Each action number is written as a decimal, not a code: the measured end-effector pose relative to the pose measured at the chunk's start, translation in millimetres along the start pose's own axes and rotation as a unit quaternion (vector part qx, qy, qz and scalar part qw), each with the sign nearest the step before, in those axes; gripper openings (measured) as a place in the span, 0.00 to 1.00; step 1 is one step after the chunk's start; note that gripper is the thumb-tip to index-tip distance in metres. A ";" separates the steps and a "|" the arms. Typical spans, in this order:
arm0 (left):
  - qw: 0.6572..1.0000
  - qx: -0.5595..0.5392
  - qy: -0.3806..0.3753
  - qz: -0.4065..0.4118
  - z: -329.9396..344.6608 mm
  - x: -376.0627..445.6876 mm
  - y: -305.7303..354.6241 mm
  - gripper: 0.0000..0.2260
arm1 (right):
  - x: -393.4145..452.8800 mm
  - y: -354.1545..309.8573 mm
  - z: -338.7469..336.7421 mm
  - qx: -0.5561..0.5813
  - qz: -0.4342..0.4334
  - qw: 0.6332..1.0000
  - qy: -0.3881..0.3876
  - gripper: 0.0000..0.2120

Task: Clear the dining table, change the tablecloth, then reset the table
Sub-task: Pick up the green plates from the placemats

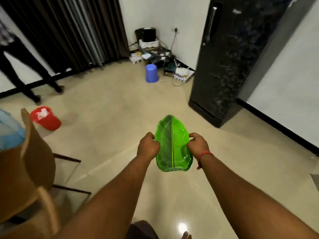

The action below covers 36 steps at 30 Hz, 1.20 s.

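Green leaf-shaped plates (173, 145), seemingly stacked, edges in left hand's (147, 146) and right hand's (198, 144) grip.

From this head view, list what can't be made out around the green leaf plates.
- Green leaf plates: stacked edges show at the near end, count unclear.
- Left hand and right hand: fingertips hidden under the plates' rims.
- Dining table: only a blue-covered corner shows, cut off by the left edge.
- Corner clutter: too small and tangled to identify.
- Red bin: white contents blurred.
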State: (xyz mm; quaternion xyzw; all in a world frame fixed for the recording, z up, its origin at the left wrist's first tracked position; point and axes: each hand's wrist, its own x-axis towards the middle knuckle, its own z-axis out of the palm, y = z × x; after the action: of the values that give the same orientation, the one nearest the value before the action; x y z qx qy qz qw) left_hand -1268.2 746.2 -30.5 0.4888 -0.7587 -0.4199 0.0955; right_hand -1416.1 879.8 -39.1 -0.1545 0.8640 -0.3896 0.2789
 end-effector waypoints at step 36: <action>0.854 -0.117 0.376 -0.339 -445.4 520.4 -184.4 0.04 | 383.8 -600.0 577.9 -0.182 -0.298 0.841 -0.414 0.19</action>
State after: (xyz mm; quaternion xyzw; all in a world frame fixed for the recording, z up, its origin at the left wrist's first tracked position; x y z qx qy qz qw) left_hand -1161.0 45.0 -23.1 0.8218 -0.3970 -0.2961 0.2818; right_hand -1343.9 -34.5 -34.7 -0.5995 0.6357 -0.1899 0.4477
